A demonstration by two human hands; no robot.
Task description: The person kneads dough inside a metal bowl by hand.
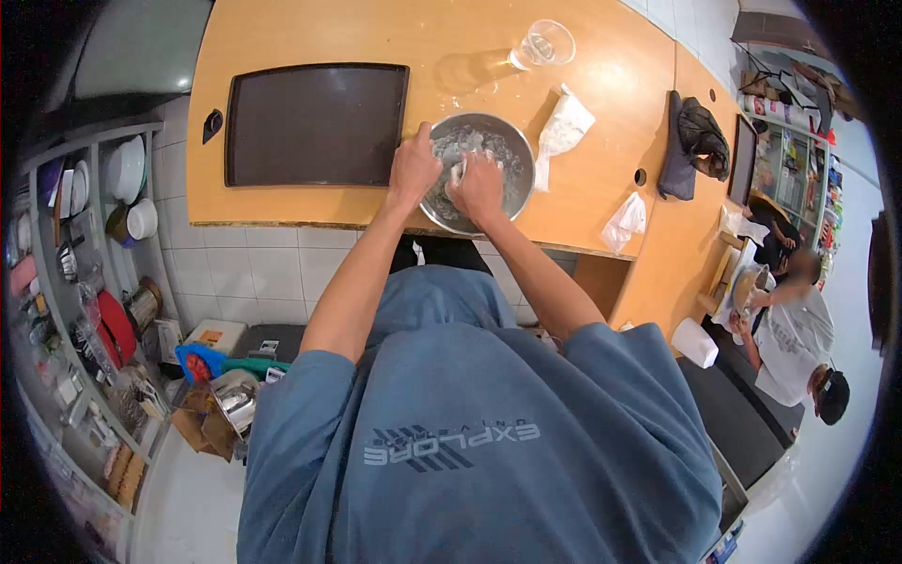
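A round metal bowl (519, 155) stands at the front edge of the wooden table (319, 28), with pale, wet-looking dough or flour mix (458, 141) inside. My left hand (415, 169) grips the bowl's left rim. Inside the bowl, my right hand (477, 188) is closed in the mixture, its fingertips coated white; what it holds is partly hidden. Just right of the bowl lies a white plastic bag (566, 127) of powder. A clear cup (548, 44) is behind it, near the back.
A dark tray (319, 127) lies left of the bowl. Another small plastic bag (625, 223) sits at the front right, with dark cloth items (678, 160) beyond. Shelves (85, 244) stand at far left. Another person (794, 329) works at the far right, near a white container (694, 343).
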